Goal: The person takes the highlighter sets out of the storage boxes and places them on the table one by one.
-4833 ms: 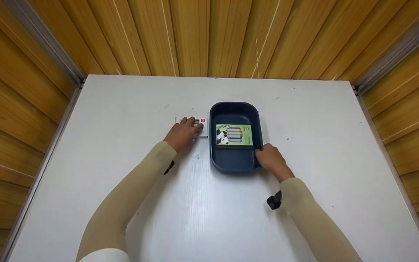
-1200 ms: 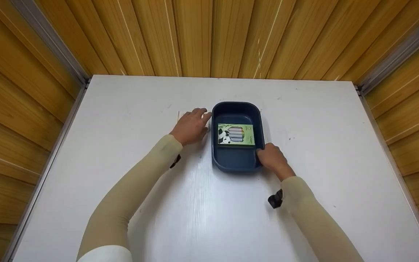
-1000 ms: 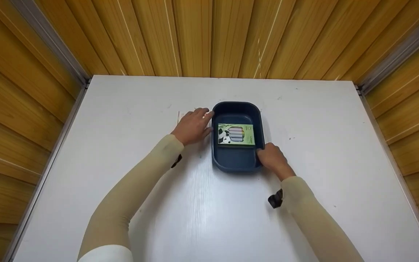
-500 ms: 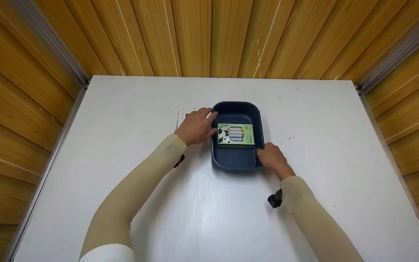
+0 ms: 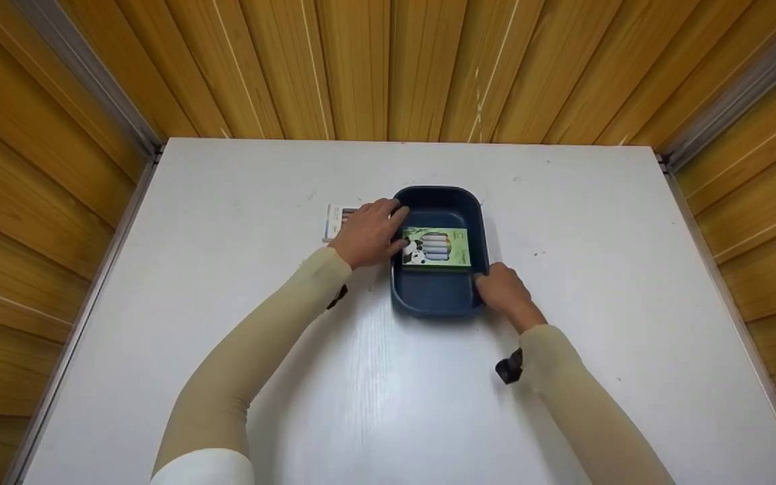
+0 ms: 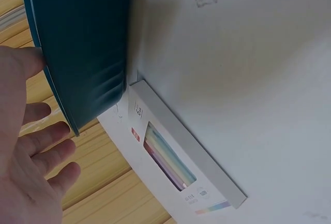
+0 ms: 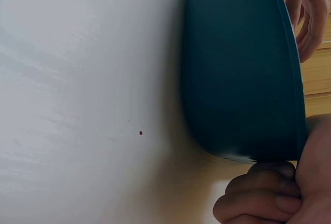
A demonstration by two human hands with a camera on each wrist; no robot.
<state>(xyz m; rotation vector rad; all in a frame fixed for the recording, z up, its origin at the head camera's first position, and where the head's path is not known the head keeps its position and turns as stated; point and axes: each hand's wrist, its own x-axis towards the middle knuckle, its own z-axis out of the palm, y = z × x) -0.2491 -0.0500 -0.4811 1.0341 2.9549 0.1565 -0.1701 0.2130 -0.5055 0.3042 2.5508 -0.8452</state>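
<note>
In the head view, a dark blue plastic bin [image 5: 434, 294] stands mid-table with a flat green box [image 5: 459, 252] lying inside; the box shows a panda and a row of coloured sticks. My right hand [image 5: 506, 293] grips the bin's near right rim, thumb inside and curled fingers outside. At the left rim is my left hand [image 5: 369, 234], its fingers loose and spread, fingertips over the edge. The left wrist view has the thumb touching that rim. Close beside the bin lies a white box of coloured pencils [image 6: 168, 157] with a window, partly hidden by my left hand in the head view.
The white table [image 5: 294, 404] bears a few small dark marks. Wood-patterned panels [image 5: 354, 67] rise behind it and on both sides. Each wrist carries a black camera mount [image 5: 510, 367].
My left hand has left the white pencil box and moved right, to the bin's left rim. That box has shifted slightly away from me. My right hand has kept its hold on the rim.
</note>
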